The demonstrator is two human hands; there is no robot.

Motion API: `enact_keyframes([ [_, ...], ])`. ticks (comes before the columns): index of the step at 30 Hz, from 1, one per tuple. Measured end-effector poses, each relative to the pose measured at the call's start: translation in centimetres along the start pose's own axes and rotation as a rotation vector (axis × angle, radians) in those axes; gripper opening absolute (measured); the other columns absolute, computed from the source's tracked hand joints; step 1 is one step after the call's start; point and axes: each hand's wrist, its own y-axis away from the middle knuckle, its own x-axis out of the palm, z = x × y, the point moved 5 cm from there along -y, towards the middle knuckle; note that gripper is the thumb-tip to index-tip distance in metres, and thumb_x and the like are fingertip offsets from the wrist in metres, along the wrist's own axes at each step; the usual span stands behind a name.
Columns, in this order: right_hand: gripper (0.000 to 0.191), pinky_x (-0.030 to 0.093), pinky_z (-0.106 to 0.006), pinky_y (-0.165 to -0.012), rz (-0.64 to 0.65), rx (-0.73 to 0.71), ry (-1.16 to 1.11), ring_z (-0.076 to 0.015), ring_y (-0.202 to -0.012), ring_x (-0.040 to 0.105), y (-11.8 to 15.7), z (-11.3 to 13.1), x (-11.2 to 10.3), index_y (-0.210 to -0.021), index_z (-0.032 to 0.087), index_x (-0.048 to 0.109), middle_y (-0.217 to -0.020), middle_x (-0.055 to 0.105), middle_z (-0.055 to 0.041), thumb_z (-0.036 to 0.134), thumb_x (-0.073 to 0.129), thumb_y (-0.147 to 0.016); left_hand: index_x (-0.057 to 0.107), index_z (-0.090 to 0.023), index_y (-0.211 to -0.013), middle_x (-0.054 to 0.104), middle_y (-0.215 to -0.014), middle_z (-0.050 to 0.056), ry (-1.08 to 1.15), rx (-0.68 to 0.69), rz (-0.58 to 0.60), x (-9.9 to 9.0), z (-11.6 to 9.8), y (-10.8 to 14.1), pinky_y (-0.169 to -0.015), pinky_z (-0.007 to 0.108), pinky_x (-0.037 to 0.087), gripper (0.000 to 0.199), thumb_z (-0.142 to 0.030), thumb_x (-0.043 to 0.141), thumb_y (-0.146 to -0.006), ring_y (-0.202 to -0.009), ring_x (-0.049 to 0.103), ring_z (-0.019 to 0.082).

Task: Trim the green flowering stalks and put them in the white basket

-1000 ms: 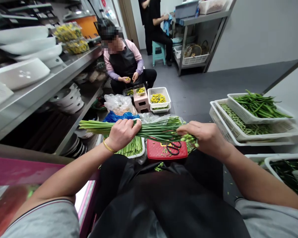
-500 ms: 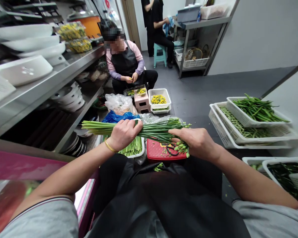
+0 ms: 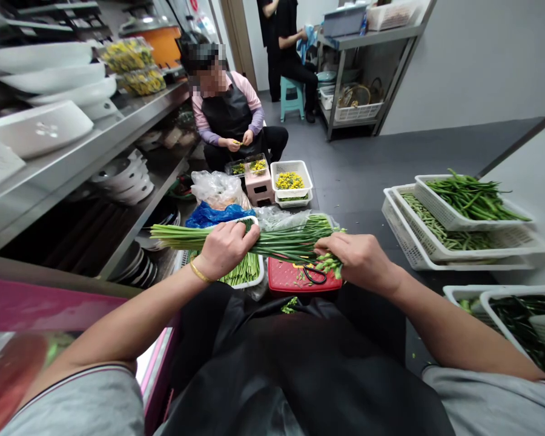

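A long bunch of flowering chives (image 3: 286, 242) lies crosswise in front of me, pale stems to the left and green buds to the right. My left hand (image 3: 226, 245) is wrapped round the stems. At the bud end, my right hand (image 3: 356, 257) has its fingers closed on the tips. Below the bunch is a red plastic stool top (image 3: 284, 280), with black-handled scissors (image 3: 315, 276) and loose bits of bud on it. More cut stems fill a white basket (image 3: 260, 274) under my left hand. A few buds (image 3: 289, 305) rest on my black apron (image 3: 272, 363).
Across from me a co-worker (image 3: 229, 115) sits handling small yellow flowers beside a white basket (image 3: 306, 175). Steel shelves (image 3: 131, 127) with white dishes run along the left. Baskets of green beans and peppers (image 3: 431, 254) stand on the right. Farther back, another person sits on a teal stool (image 3: 292, 100).
My right hand has shifted slightly right and its fingers have drawn closer round the bud tips. More of the scissors shows. My left hand keeps its hold.
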Motion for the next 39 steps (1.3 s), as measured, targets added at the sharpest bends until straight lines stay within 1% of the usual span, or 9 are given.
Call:
enact_keyframes([
  [6,0.018,0.045,-0.023,-0.055,0.048,0.064,-0.065,-0.0129,-0.065,0.065,0.8,-1.8,-2.5,-0.094,0.016,0.066,-0.078,0.071,-0.0051,0.018,0.048,-0.091,0.061,-0.018,-0.102,0.057,-0.066,0.004,0.014,-0.053,-0.007,0.4,0.8,0.9,-0.057,0.030,0.036,0.030,-0.013,0.033,-0.093,-0.061,0.055,0.017],
  [11,0.018,0.050,-0.024,-0.060,-0.107,0.197,-0.173,-0.0135,-0.068,0.066,1.2,-1.1,-4.6,-0.105,0.025,0.063,-0.084,0.072,-0.0018,0.021,0.054,-0.090,0.061,-0.018,-0.100,0.057,-0.065,0.005,0.084,-0.090,0.041,0.6,0.7,0.9,-0.058,0.030,0.038,0.029,-0.014,0.034,-0.093,-0.060,0.055,0.017],
  [15,0.018,0.047,-0.022,-0.053,-0.014,0.074,-0.164,-0.0129,-0.063,0.066,0.3,0.9,-3.9,-0.100,0.019,0.065,-0.076,0.071,-0.0039,0.016,0.049,-0.091,0.062,-0.018,-0.098,0.058,-0.066,0.006,0.142,-0.118,0.059,0.7,0.8,1.0,-0.059,0.029,0.039,0.028,-0.013,0.035,-0.091,-0.061,0.056,0.018],
  [18,0.019,0.049,-0.023,-0.056,-0.019,0.030,-0.109,-0.0150,-0.069,0.069,-0.3,1.3,-3.2,-0.101,0.013,0.065,-0.083,0.073,-0.0088,0.016,0.049,-0.091,0.062,-0.017,-0.094,0.061,-0.069,0.006,0.365,-0.254,0.126,1.7,1.8,1.4,-0.059,0.029,0.040,0.021,-0.016,0.043,-0.086,-0.063,0.057,0.018],
  [21,0.016,0.051,-0.023,-0.060,-0.144,0.178,-0.182,-0.0145,-0.068,0.068,-0.3,0.6,-3.4,-0.096,0.016,0.067,-0.084,0.074,-0.0078,0.023,0.055,-0.090,0.059,-0.016,-0.087,0.058,-0.065,0.001,0.891,-0.507,0.210,3.4,2.6,1.5,-0.055,0.026,0.040,0.015,-0.028,0.054,-0.079,-0.057,0.053,0.014],
  [24,0.023,0.048,-0.022,-0.052,-0.159,0.395,-0.487,-0.0131,-0.059,0.064,-0.5,-0.1,-2.2,-0.081,0.018,0.069,-0.070,0.070,-0.0042,0.033,0.054,-0.091,0.053,-0.015,-0.079,0.044,-0.050,-0.006,1.563,-0.767,0.210,4.9,1.8,0.6,-0.046,0.024,0.035,0.031,-0.045,0.062,-0.073,-0.042,0.041,0.009],
  [26,0.034,0.038,-0.020,-0.040,-0.103,0.513,-0.835,-0.0099,-0.045,0.052,-1.3,-0.1,-0.3,-0.077,0.018,0.068,-0.052,0.058,-0.0002,0.044,0.051,-0.091,0.052,-0.015,-0.079,0.041,-0.048,-0.008,1.860,-0.823,0.142,5.3,0.5,-0.7,-0.045,0.022,0.033,0.040,-0.049,0.070,-0.066,-0.040,0.038,0.006],
  [31,0.046,0.012,-0.017,-0.030,-0.078,0.569,-1.669,-0.0034,-0.033,0.012,-5.7,0.9,2.3,-0.074,0.017,0.060,-0.044,0.017,0.0117,0.063,0.057,-0.079,0.056,-0.013,-0.070,0.049,-0.051,-0.004,2.042,-0.699,0.134,5.2,-3.1,-3.5,-0.045,0.022,0.033,0.045,-0.049,0.080,-0.057,-0.044,0.043,0.007],
  [39,0.041,0.012,-0.016,-0.029,-0.196,0.578,-1.844,-0.0025,-0.033,0.011,-10.5,-0.7,2.4,-0.068,0.017,0.057,-0.043,0.018,0.0121,0.056,0.068,-0.072,0.064,-0.011,-0.092,0.067,-0.069,0.009,2.373,-0.540,0.220,6.0,-6.1,-3.0,-0.050,0.024,0.041,0.070,-0.061,0.082,-0.046,-0.052,0.058,0.015],
])
